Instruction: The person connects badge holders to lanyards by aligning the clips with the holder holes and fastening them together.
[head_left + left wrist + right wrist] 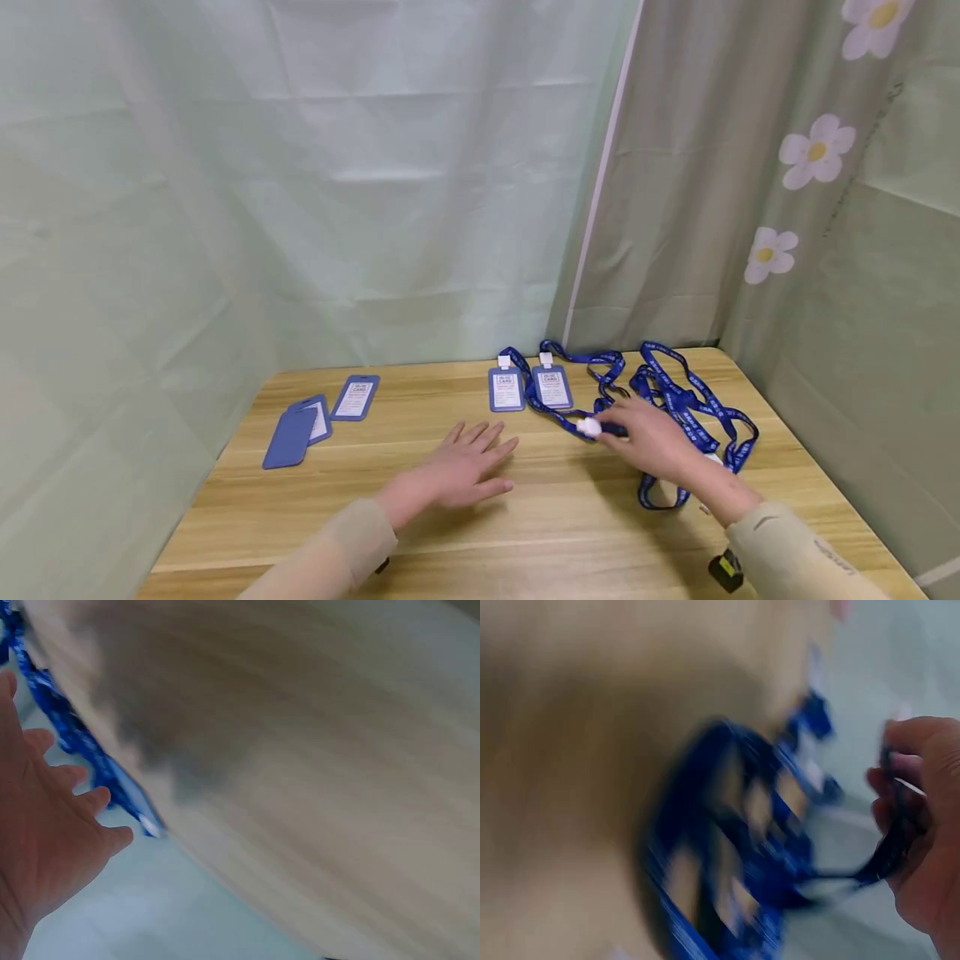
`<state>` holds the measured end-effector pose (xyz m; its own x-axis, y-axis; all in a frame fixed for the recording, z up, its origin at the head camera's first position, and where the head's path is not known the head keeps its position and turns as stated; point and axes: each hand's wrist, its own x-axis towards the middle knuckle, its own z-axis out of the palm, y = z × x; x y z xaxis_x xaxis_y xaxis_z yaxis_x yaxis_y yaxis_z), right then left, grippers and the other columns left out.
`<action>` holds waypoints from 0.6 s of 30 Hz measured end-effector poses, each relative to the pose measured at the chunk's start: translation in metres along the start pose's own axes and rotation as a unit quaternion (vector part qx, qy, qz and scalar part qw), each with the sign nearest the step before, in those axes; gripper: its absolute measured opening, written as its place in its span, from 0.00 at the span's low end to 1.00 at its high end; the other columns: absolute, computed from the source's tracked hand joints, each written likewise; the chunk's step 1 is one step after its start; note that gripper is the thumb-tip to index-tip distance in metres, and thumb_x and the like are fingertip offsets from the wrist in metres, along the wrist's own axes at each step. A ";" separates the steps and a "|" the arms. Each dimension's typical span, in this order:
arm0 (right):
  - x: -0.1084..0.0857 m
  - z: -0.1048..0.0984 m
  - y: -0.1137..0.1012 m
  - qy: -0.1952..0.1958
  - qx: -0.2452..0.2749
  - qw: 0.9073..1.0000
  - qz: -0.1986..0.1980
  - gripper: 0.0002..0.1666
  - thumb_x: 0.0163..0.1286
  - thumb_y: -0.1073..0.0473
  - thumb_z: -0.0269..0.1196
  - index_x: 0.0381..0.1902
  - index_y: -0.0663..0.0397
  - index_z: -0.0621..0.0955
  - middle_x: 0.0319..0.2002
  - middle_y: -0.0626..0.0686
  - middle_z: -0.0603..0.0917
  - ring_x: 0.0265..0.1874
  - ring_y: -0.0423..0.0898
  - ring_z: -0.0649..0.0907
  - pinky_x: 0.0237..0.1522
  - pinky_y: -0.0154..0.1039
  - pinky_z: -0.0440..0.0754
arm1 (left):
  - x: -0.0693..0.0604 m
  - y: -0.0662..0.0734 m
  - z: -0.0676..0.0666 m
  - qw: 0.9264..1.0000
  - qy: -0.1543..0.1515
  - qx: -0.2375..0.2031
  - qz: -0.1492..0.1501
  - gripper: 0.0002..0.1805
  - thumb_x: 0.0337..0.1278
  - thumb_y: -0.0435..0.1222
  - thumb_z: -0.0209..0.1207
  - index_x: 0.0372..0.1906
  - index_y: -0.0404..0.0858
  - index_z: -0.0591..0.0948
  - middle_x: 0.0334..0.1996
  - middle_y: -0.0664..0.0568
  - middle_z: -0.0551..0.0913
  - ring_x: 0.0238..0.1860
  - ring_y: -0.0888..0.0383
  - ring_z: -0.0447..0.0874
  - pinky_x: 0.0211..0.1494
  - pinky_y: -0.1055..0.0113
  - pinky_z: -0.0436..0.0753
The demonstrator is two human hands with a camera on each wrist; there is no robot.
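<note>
- right hand (651,435) pinches a white clip (588,427) left of the lanyard heap (681,402), probably for close control;
- left hand (467,468), spread and empty, is farther left of the heap;
- 2 strapped badges (507,392) lie left of it; 3 strapless badges (356,398) farthest left, perhaps sorted

Beige sleeves (787,537), faint lettering (834,557)
</note>
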<state>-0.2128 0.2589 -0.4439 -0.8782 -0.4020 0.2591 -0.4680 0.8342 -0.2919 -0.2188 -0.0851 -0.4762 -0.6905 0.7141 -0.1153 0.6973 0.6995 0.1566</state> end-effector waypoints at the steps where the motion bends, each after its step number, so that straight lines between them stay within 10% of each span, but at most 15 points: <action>1: -0.002 0.015 -0.004 -0.008 -0.023 1.000 -0.015 0.16 0.68 0.48 0.71 0.50 0.47 0.89 0.47 0.49 0.86 0.48 0.51 0.84 0.49 0.53 0.83 | -0.003 -0.005 0.002 1.000 0.004 -0.006 -0.007 0.39 0.76 0.62 0.42 0.83 0.50 0.56 0.82 0.42 0.49 0.80 0.38 0.47 0.78 0.35 0.44; 8: 0.004 0.075 -0.024 -0.015 -0.041 0.997 -0.057 0.15 0.66 0.48 0.72 0.47 0.46 0.89 0.44 0.46 0.85 0.45 0.46 0.83 0.48 0.47 0.83 | -0.023 -0.028 0.013 0.998 0.019 -0.026 -0.044 0.40 0.76 0.63 0.41 0.82 0.49 0.56 0.82 0.41 0.49 0.80 0.37 0.47 0.78 0.35 0.44; 18: 0.011 0.089 -0.035 -0.027 -0.049 0.998 -0.035 0.22 0.68 0.45 0.71 0.54 0.48 0.87 0.55 0.51 0.85 0.56 0.53 0.82 0.57 0.52 0.81 | -0.048 -0.072 0.016 0.988 0.068 -0.019 -0.139 0.38 0.77 0.60 0.45 0.80 0.42 0.63 0.79 0.35 0.56 0.77 0.32 0.52 0.75 0.30 0.47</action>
<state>-0.2147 0.1914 -0.5128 -0.8490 -0.4783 0.2248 -0.5188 0.8353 -0.1821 -0.2328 -0.1687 -0.4975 -0.8759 0.4817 -0.0269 0.4703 0.8650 0.1750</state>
